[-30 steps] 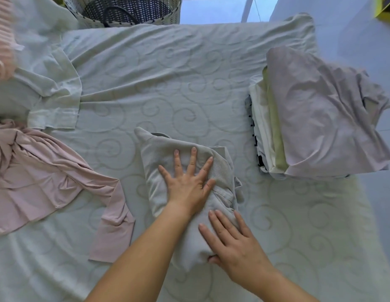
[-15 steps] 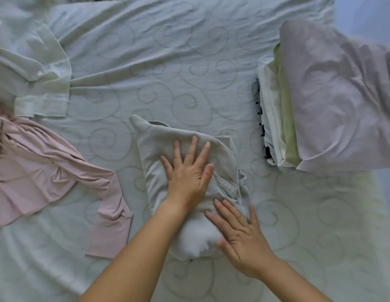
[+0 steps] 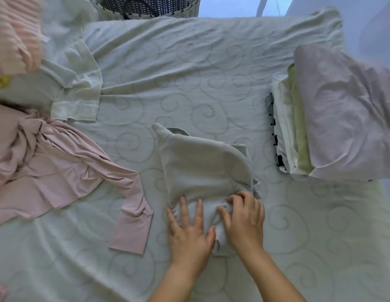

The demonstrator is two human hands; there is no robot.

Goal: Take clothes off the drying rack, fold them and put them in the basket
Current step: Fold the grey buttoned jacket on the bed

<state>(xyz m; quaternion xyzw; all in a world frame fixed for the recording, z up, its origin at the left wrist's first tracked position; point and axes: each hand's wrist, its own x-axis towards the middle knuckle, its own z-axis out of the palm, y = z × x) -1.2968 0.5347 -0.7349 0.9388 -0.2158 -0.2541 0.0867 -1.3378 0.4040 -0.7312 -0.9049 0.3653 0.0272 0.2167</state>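
Left hand point(image 3: 189, 235) presses flat on a folded grey garment point(image 3: 202, 162) on the bed point(image 3: 189, 83) — right hand's point(image 3: 244, 221) curled fingers point(image 3: 243, 197) pinch its fabric.

left hand point(image 3: 189, 235) flat, right hand point(image 3: 244, 217) gripping grey garment point(image 3: 200, 162)

Grey garment point(image 3: 202, 162): matt cloth (v. creased)

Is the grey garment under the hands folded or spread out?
Folded. The grey garment is a compact bundle with layered edges; the left hand presses it flat and the right hand pinches its cloth.
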